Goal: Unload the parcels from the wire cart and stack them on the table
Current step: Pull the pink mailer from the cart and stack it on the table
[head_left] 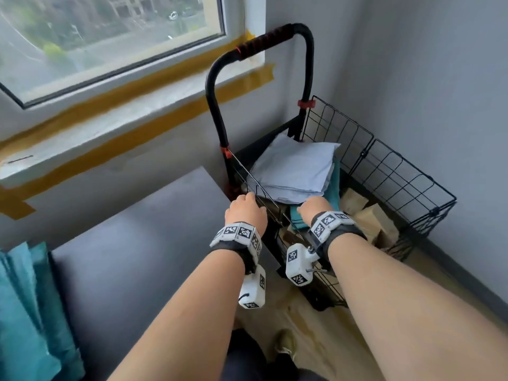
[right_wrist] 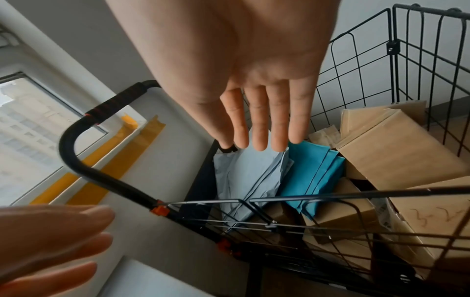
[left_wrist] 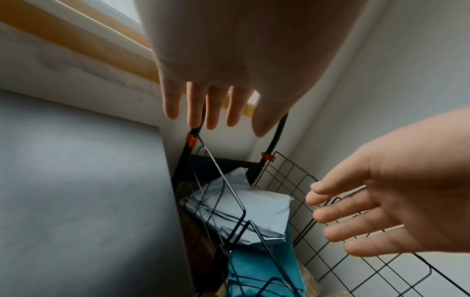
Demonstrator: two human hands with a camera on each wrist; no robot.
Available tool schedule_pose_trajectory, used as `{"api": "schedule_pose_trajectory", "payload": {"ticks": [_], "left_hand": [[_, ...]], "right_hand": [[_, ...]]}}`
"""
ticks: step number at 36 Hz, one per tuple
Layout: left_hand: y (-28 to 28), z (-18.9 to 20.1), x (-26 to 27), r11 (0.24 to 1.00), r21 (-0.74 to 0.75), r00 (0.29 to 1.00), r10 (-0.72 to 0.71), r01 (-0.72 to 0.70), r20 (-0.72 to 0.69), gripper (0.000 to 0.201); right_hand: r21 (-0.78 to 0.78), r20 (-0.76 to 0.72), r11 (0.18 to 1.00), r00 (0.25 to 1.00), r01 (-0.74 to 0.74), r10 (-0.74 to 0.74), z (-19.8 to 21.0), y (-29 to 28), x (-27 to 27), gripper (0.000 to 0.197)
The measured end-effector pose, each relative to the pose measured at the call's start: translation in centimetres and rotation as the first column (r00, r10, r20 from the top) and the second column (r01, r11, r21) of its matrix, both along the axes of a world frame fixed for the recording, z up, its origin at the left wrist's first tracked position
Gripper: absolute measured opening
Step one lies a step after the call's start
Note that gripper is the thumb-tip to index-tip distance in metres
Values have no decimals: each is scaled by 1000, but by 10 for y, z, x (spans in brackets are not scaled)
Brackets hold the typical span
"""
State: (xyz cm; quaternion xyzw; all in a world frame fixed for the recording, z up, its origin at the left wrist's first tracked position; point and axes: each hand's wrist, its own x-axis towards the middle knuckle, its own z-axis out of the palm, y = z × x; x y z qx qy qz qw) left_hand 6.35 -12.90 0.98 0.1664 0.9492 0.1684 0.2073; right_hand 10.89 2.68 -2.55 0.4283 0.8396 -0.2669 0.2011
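Beside the grey table, the black wire cart holds pale grey mailer bags atop teal ones and brown cardboard boxes, one with illegible scribbles, while the left hand and right hand reach in, fingers straight, holding nothing.

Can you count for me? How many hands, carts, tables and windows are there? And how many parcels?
Hands: 2, left hand and right hand
Wire cart: 1
Table: 1
Window: 1
Total: 5
The parcels overlap too much to count: pale grey bags, teal bags and brown boxes.
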Motion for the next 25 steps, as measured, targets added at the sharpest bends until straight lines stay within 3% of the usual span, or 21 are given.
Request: {"api": "schedule_pose_trajectory", "payload": {"ticks": [5,11,17,20,25], "left_hand": [[40,-12,-23,996,-8,996,-84,84,5,43],[82,-20,-57,983,18,982,-184,184,32,43],[127,-33,-83,967,16,965,-256,255,52,39],[149,-43,-90,961,5,958,-275,275,77,41],[180,-68,-102,948,-70,947,-303,311,106,36]], "right_hand": [[-13,27,998,998,64,-64,-8,28,-11,29],[-66,-21,969,970,239,-241,-24,65,-22,36],[-37,87,964,962,263,-259,-41,99,-33,34],[-14,183,983,967,181,-175,-57,122,-40,31],[-51,201,986,968,160,-147,-90,156,-56,37]]}}
